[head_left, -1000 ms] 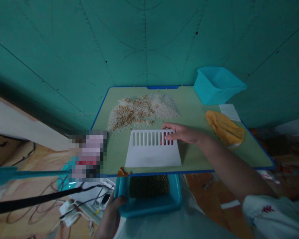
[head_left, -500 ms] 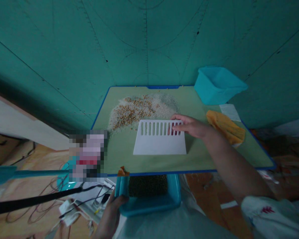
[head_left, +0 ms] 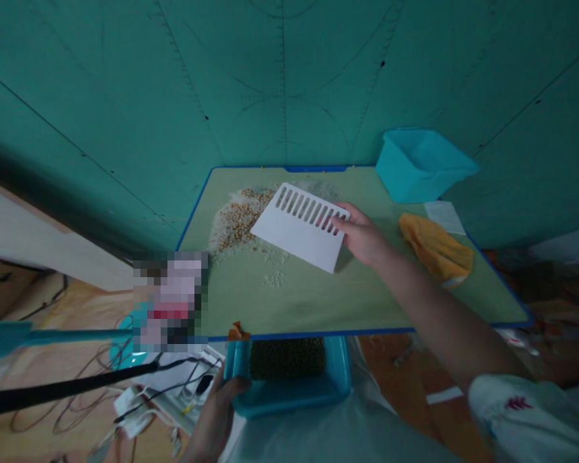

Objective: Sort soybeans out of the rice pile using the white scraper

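Item one: a white slotted plastic scraper [head_left: 300,226], a flat trapezoid, held over the middle of the green board [head_left: 318,302], toward 11 o'clock of the board's centre. Its long axis now runs from about 10 o'clock to 4 o'clock, with the slotted edge facing 1 o'clock and the wide plain edge facing 7 o'clock. A shadow under its near corner suggests that side is raised off the board. Item two: my right hand [head_left: 361,235], partly closed, pinching the scraper's 4 o'clock corner, with my fingers [head_left: 336,222] over the end of the slot row. Item three: my left hand [head_left: 217,411], curled around the left wall of a blue tray [head_left: 338,379], which sits just below the board's near edge at 6 o'clock and holds dark grains [head_left: 287,359]. Item four: a heap of yellow and white grains [head_left: 238,222] at 10 o'clock, its right part hidden beneath the scraper, with a small patch of white grains [head_left: 275,278] below it. Compared with the earlier frame, the scraper has swung clockwise from square to the board's edge, and it has moved up onto the heap. Also present: a turquoise plastic tub [head_left: 417,167] at 2 o'clock, and an orange cloth [head_left: 437,257] at 3 o'clock beside a white paper sheet [head_left: 444,215].
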`<action>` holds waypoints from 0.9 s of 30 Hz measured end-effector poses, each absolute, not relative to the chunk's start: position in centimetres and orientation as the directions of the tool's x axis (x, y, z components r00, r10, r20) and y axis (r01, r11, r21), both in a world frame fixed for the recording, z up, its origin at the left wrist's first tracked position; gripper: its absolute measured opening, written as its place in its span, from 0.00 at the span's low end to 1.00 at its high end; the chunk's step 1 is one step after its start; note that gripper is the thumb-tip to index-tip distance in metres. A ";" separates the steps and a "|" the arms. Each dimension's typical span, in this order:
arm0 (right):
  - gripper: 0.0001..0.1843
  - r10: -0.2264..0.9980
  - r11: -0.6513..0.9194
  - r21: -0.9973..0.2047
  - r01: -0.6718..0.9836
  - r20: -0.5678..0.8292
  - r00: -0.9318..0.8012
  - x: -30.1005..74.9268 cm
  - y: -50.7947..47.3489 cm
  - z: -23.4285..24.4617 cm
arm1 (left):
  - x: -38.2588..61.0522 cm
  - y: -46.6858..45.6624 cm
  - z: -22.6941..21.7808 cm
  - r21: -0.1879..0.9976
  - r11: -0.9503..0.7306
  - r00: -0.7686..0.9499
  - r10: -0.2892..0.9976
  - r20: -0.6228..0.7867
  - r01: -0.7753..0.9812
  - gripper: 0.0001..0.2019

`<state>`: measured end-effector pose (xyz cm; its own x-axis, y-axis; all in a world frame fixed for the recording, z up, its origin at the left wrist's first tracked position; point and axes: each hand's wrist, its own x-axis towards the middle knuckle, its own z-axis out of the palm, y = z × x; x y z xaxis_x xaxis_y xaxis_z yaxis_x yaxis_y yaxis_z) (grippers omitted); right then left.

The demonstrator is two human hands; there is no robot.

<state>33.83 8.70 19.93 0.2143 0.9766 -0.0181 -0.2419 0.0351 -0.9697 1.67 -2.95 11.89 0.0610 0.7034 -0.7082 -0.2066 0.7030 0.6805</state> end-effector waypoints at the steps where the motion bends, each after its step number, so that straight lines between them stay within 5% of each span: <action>1: 0.16 0.972 0.050 -0.969 -0.243 -0.009 0.233 33.6 9.0 19.7 | 1.6 -3.0 11.7 0.682 0.700 0.078 0.708 -0.702 -0.211 0.32; 27: 0.07 0.999 0.031 -0.983 -0.182 0.024 0.040 31.1 16.0 21.1 | 0.9 -3.3 11.2 0.662 0.693 0.100 0.709 -0.698 -0.286 0.32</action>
<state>31.09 15.99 21.09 0.0402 0.9989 0.0244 -0.1819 0.0314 -0.9828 0.95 -3.32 11.17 0.1004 0.7090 -0.6980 -0.2857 0.6925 0.6624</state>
